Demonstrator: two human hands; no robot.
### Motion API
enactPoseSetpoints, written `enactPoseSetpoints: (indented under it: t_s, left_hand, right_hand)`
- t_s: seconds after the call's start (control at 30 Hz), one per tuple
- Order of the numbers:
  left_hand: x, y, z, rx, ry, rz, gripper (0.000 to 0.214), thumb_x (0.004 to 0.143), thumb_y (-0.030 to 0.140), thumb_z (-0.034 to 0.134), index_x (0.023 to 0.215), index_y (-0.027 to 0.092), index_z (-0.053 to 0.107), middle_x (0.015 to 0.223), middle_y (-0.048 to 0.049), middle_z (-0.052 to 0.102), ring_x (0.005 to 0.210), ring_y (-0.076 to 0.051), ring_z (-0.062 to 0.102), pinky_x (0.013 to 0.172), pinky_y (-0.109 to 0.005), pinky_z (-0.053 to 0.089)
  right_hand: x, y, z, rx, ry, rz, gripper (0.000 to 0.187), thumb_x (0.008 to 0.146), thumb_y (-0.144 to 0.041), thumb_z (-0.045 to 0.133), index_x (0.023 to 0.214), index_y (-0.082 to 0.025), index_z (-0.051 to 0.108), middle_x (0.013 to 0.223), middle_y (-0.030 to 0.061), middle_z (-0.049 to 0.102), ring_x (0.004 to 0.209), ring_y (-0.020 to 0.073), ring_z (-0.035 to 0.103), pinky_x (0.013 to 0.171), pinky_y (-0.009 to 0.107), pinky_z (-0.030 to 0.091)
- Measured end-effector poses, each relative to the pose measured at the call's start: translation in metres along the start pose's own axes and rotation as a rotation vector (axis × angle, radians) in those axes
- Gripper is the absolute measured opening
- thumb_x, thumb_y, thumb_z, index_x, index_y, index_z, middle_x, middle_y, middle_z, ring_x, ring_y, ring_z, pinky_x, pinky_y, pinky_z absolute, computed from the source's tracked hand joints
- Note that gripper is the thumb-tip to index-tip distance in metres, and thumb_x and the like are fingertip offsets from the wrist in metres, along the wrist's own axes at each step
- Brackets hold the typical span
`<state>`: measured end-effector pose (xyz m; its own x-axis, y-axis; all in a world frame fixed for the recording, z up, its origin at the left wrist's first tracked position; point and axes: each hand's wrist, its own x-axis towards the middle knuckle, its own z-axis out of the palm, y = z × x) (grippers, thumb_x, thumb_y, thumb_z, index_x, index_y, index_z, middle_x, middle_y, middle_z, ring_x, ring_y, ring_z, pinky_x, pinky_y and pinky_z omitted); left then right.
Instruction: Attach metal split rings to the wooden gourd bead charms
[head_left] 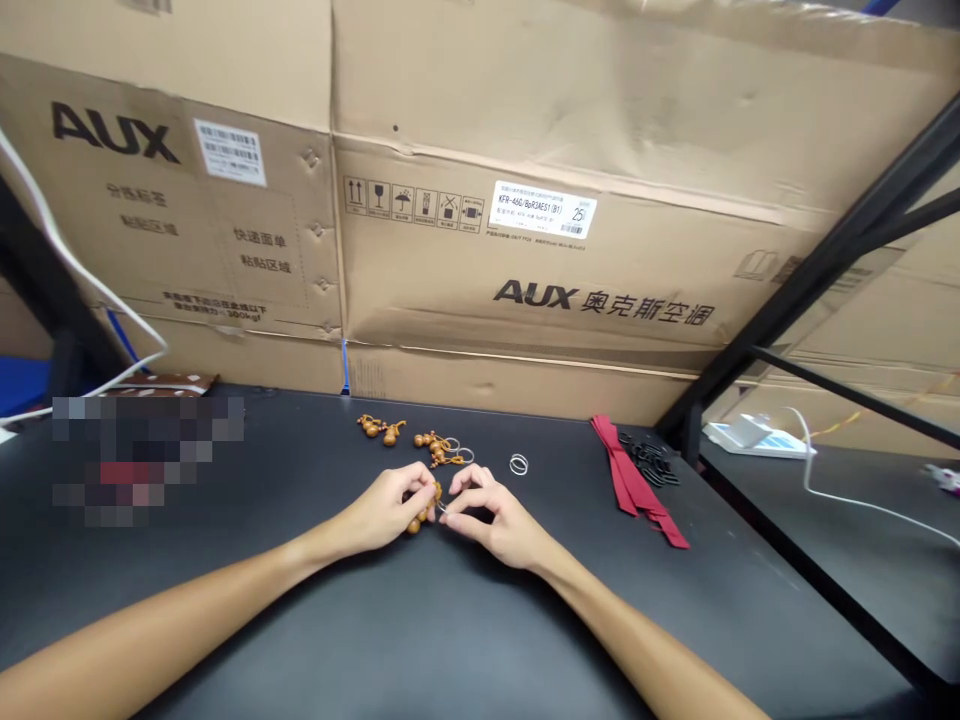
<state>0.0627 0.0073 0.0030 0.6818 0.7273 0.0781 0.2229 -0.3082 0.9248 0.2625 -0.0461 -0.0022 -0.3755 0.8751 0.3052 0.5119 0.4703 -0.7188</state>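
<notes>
Over the middle of the black table, my left hand [394,508] is closed on a small wooden gourd pendant [415,525] with an orange cord. Its fingers partly cover the pendant. Close beside it, my right hand [495,515] pinches a thin metal key ring [442,507] between thumb and fingertips, touching the pendant's cord. Just beyond my hands lie gourd pendants with key rings [457,452]. A little to their left is another group of gourd pendants [381,430]. Loose key rings [518,464] rest to the right of these.
Red ribbon strips [634,480] lie at the right beside a heap of black clasp-like pieces [651,462]. Large cardboard boxes [525,260] stand along the back. Black metal shelf posts [810,250] slant at the right. A white cable [82,250] hangs at the left, above a blurred patch.
</notes>
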Motion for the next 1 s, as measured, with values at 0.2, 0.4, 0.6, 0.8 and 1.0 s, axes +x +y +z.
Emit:
enactPoseSetpoints:
  t_s: [0.2, 0.4, 0.6, 0.8, 1.0]
  left_hand:
    - [0.0, 0.001, 0.0, -0.002, -0.007, -0.001, 0.033, 0.091, 0.048, 0.044, 0.082, 0.017, 0.051, 0.071, -0.0011, 0.064, 0.057, -0.011, 0.053, 0.056, -0.023, 0.044]
    - [0.0, 0.0, -0.001, -0.005, -0.008, 0.002, 0.033, 0.092, 0.048, 0.044, 0.083, 0.017, 0.051, 0.071, -0.0005, 0.063, 0.055, -0.01, 0.051, 0.056, -0.023, 0.043]
    - [0.0, -0.001, 0.0, -0.006, -0.01, 0.003, 0.033, 0.091, 0.048, 0.044, 0.083, 0.017, 0.051, 0.07, -0.0005, 0.062, 0.056, -0.011, 0.052, 0.055, -0.023, 0.044]
    - [0.0, 0.003, -0.002, 0.171, 0.017, 0.08, 0.024, 0.091, 0.039, 0.044, 0.084, 0.018, 0.053, 0.07, 0.0004, 0.062, 0.06, -0.012, 0.053, 0.06, -0.024, 0.043]
    - [0.003, -0.005, -0.008, 0.478, -0.011, 0.238, 0.017, 0.085, 0.03, 0.056, 0.098, 0.02, 0.058, 0.09, -0.003, 0.064, 0.082, -0.019, 0.057, 0.078, -0.03, 0.044]
  right_hand:
    - [0.001, -0.004, 0.003, -0.057, 0.029, 0.017, 0.014, 0.085, -0.031, 0.064, 0.075, -0.021, 0.069, 0.096, 0.0034, 0.052, 0.094, 0.0178, 0.049, 0.092, 0.037, 0.038]
    - [0.001, -0.004, 0.004, -0.052, 0.04, 0.006, 0.012, 0.086, -0.028, 0.063, 0.078, -0.021, 0.069, 0.094, 0.0034, 0.052, 0.094, 0.0174, 0.049, 0.09, 0.035, 0.039]
    - [-0.001, -0.002, 0.0, -0.06, -0.02, -0.042, 0.014, 0.09, -0.031, 0.058, 0.089, -0.024, 0.07, 0.099, 0.0036, 0.054, 0.096, 0.0173, 0.05, 0.094, 0.036, 0.038]
    - [0.003, 0.003, 0.003, -0.29, 0.039, -0.121, 0.015, 0.09, -0.026, 0.056, 0.086, -0.023, 0.07, 0.098, 0.0069, 0.054, 0.096, 0.0214, 0.045, 0.088, 0.039, 0.042]
    - [0.006, 0.006, 0.004, -0.58, 0.115, -0.172, 0.02, 0.091, -0.023, 0.051, 0.085, -0.021, 0.07, 0.101, 0.0108, 0.053, 0.096, 0.0257, 0.042, 0.083, 0.042, 0.041]
